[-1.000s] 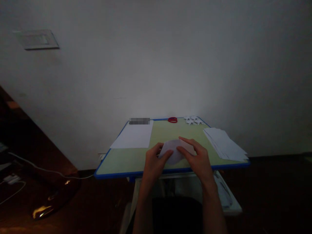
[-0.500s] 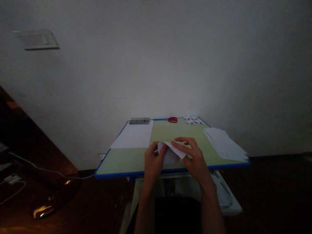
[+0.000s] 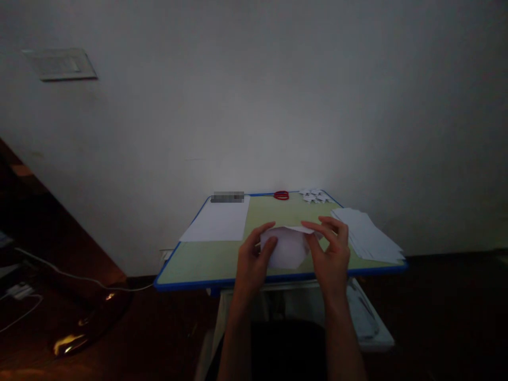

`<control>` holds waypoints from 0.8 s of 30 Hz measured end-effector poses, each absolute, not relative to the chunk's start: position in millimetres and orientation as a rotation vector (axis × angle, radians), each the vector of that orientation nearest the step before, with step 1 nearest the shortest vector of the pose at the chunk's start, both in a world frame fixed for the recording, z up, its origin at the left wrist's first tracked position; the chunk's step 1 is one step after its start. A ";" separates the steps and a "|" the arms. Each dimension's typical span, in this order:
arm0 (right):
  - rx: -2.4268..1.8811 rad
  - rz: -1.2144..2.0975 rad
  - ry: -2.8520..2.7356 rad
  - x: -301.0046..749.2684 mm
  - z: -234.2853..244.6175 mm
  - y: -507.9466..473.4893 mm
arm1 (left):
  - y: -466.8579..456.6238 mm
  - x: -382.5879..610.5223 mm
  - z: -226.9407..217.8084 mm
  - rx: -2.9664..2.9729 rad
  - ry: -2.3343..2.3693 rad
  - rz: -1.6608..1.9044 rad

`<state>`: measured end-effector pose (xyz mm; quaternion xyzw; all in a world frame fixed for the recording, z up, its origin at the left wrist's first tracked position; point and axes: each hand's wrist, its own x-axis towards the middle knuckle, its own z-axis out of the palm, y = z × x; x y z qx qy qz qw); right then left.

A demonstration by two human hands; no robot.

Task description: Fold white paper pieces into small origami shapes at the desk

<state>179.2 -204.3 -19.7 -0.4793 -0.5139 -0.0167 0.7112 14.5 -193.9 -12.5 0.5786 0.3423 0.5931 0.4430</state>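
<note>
A folded sheet of white paper (image 3: pixel 286 248) is held between my two hands above the front part of the table. My left hand (image 3: pixel 256 254) pinches its left edge, the thumb on the near face and the fingers behind. At the upper right corner, my right hand (image 3: pixel 330 246) grips the paper between thumb and index finger, its other fingers lifted and curled. The paper's top edge is bent over, and its lower corners look slanted.
The green tabletop (image 3: pixel 210 264) has a blue rim. A large white sheet (image 3: pixel 218 219) lies at left beneath a blurred dark object (image 3: pixel 227 197). Red-handled scissors (image 3: pixel 281 195) and several small folded paper pieces (image 3: pixel 315 196) lie at the back. Stacked paper (image 3: pixel 367 235) is at right.
The paper has opened out and now turns its broad face toward me. My right hand has shifted right and pinches the upper right corner. The left hand has barely moved.
</note>
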 end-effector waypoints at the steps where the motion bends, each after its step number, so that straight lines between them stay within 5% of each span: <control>1: -1.102 -0.052 -1.092 178.2 -19.1 -204.0 | -194.3 15.0 -12.6 1.453 0.850 1.461; 5: -1.150 -0.017 -0.981 170.8 -11.7 -209.3 | -192.3 16.4 -17.6 1.524 0.934 1.503; 12: -0.941 0.595 -0.998 154.2 5.7 -222.6 | -190.2 13.3 -17.5 1.708 0.961 1.499; 24: -0.807 0.628 -0.945 158.3 4.5 -222.5 | -196.1 8.4 -13.6 1.692 0.834 1.411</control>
